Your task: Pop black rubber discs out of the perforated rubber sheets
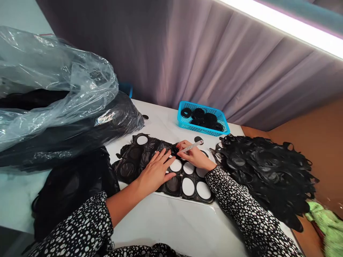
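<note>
A thin black sheet [173, 185] with rows of round shapes lies on the table. Several of its rounds are cut-out holes with white showing through; others are still filled with black. My left hand [154, 175] rests flat on the sheet, fingers spread. Just right of it, my right hand [195, 157] grips a slim, pale pen-like tool [191, 146], its handle slanting up to the right. The tool's working tip is hidden by my fingers and bunched black material. Behind my right hand lies a loose black disc [198, 139].
A blue basket [204, 130] holding black discs [198, 114] stands at the back. To the right is a heap of black perforated scraps [265, 167]. A large clear plastic bag [88, 78] with black material and a folded black stack [75, 192] occupy the left.
</note>
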{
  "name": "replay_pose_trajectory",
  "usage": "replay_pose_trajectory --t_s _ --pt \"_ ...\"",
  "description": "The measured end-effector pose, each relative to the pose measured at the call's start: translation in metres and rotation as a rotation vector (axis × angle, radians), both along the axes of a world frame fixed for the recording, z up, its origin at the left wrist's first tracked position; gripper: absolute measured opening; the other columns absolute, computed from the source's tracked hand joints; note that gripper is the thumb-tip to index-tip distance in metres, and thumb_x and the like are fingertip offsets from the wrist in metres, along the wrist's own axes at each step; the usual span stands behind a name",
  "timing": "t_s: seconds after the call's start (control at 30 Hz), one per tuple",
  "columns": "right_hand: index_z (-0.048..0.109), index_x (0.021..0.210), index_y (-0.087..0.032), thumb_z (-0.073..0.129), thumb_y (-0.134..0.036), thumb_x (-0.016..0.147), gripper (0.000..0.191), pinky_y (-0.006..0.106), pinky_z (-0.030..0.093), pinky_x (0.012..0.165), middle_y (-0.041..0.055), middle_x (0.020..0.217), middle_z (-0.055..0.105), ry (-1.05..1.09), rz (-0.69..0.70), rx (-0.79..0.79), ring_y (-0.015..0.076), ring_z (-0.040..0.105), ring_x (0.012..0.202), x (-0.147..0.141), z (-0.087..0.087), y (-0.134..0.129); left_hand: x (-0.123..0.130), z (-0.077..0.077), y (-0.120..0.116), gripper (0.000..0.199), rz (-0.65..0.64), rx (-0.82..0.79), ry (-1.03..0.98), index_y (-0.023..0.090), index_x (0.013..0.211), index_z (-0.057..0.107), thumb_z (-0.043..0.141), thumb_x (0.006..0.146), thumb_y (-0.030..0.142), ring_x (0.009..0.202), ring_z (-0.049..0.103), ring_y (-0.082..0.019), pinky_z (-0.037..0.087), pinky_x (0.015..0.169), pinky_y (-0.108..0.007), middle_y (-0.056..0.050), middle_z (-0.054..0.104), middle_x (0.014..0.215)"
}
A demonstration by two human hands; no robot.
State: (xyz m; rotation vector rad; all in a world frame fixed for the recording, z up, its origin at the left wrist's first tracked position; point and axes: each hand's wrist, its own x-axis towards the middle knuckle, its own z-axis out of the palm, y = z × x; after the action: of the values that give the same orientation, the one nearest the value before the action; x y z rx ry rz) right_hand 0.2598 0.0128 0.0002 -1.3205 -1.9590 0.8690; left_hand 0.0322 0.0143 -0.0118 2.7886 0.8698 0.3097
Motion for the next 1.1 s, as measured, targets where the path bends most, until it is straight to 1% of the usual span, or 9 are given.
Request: replay_pose_trajectory --t_s 0.3,0.4,0.5,0.57,0.67,0.8,0.93,1.0,1.1 --pt "0.056 0.082 -0.019 0.052 -0.025 0.093 0.013 0.033 0.045 0.082 0.0060 0.106 0.053 -0.047 0.020 0.042 0.0172 0.054 0.089 0.000 0.000 -0.002 0.001 0.003 -0.001 0.057 0.011 -0.019 0.016 0.021 0.143 0.045 0.060 0.093 0.043 0.145 0.027 -0.031 0.027 0.116 -0.050 -0.012 0.041 0.152" --pt "0.055 0.087 -0.020 0.048 -0.018 0.094 0.010 0.036 0.046 0.087 0.0088 0.108 0.054 -0.192 0.026 0.163 0.0206 0.053 0.095 -0.011 0.000 -0.010 0.001 0.001 -0.002 0.056 0.015 -0.029 -0.012 0.021 0.143 0.045 0.059 0.094 0.043 0.146 0.025 -0.030 0.026 0.117 -0.049 -0.012 0.038 0.154" --pt "0.055 0.091 -0.019 0.044 -0.010 0.092 0.014 0.040 0.044 0.088 0.0128 0.109 0.057 -0.402 -0.016 0.308 0.0250 0.051 0.098 -0.020 -0.006 -0.012 0.000 0.000 -0.002 0.054 0.026 -0.036 -0.029 0.022 0.141 0.046 0.061 0.093 0.042 0.147 0.022 -0.031 0.025 0.117 -0.049 -0.014 0.028 0.158" --pt "0.054 0.089 -0.019 0.041 -0.011 0.092 0.015 0.038 0.044 0.082 0.0124 0.097 0.060 -0.457 -0.139 0.339 0.0249 0.052 0.089 -0.017 -0.010 -0.006 0.000 0.001 -0.002 0.054 0.034 -0.042 -0.028 0.023 0.140 0.047 0.063 0.092 0.041 0.147 0.021 -0.032 0.026 0.116 -0.050 -0.014 0.025 0.159" --pt "0.049 0.083 -0.020 0.038 -0.018 0.093 0.016 0.032 0.041 0.068 0.0066 0.078 0.058 -0.410 -0.426 0.320 0.0210 0.050 0.071 0.004 -0.009 0.010 0.000 0.002 -0.002 0.053 0.042 -0.060 -0.025 0.024 0.140 0.048 0.064 0.091 0.039 0.146 0.021 -0.034 0.028 0.115 -0.051 -0.014 0.029 0.158" --pt "0.046 0.078 -0.021 0.039 -0.022 0.090 0.013 0.029 0.033 0.061 0.0049 0.072 0.057 -0.422 -0.667 0.328 0.0183 0.047 0.063 0.044 0.007 0.026 0.000 0.003 -0.002 0.053 0.039 -0.088 -0.020 0.023 0.138 0.051 0.067 0.090 0.038 0.146 0.021 -0.036 0.028 0.115 -0.051 -0.016 0.029 0.157" --pt "0.045 0.076 -0.021 0.043 -0.021 0.086 0.010 0.029 0.030 0.060 0.0047 0.067 0.054 -0.484 -0.862 0.320 0.0187 0.046 0.060 0.071 0.027 0.026 -0.003 0.004 -0.003 0.054 0.036 -0.089 -0.015 0.023 0.139 0.050 0.065 0.090 0.040 0.145 0.020 -0.036 0.028 0.115 -0.052 -0.017 0.027 0.157" --pt "0.044 0.075 -0.022 0.046 -0.024 0.087 0.012 0.029 0.030 0.059 0.0028 0.063 0.053 -0.454 -0.829 0.269 0.0187 0.046 0.058 0.069 0.033 0.023 -0.007 0.007 -0.002 0.058 0.028 -0.071 -0.019 0.021 0.142 0.046 0.063 0.091 0.042 0.146 0.020 -0.034 0.029 0.115 -0.050 -0.019 0.027 0.157" --pt "0.044 0.075 -0.022 0.046 -0.026 0.089 0.015 0.029 0.033 0.059 0.0029 0.066 0.056 -0.388 -0.655 0.269 0.0188 0.049 0.059 0.043 0.035 0.021 -0.015 0.010 0.002 0.067 0.088 -0.007 -0.031 0.013 0.145 0.040 0.064 0.091 0.043 0.144 0.027 -0.032 0.032 0.115 -0.047 -0.021 0.033 0.154"
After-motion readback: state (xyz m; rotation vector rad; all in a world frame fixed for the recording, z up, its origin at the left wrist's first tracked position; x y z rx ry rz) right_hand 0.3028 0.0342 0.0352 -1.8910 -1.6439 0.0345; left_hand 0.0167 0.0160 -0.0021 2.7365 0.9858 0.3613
